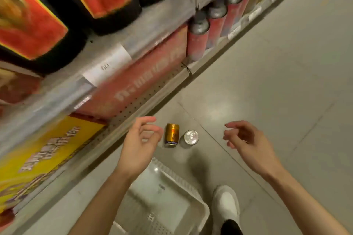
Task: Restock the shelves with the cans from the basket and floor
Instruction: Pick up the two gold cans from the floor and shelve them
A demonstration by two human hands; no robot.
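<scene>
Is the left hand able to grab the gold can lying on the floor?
Probably yes. The left hand hovers with loosely curled fingers holding nothing, right beside the gold can. Nothing lies between them; the silver-topped can sits on the can's far side, out of the way.

Small gold metal can (172,135): glossy printed wall, bright highlight down its side. Second can with silver metal lid (191,137): smooth, shiny top. Grey tiled floor (277,86): smooth, semi-gloss, showing soft reflections. White plastic basket (172,202): glossy, ribbed rim, perforated base. Grey metal shelf edge (141,101): matt, punched with small holes. White paper price label (107,63): matt. Tall red canisters with grey caps (198,38): surface blurred. White shoe (226,206): matt; material unclear.
</scene>
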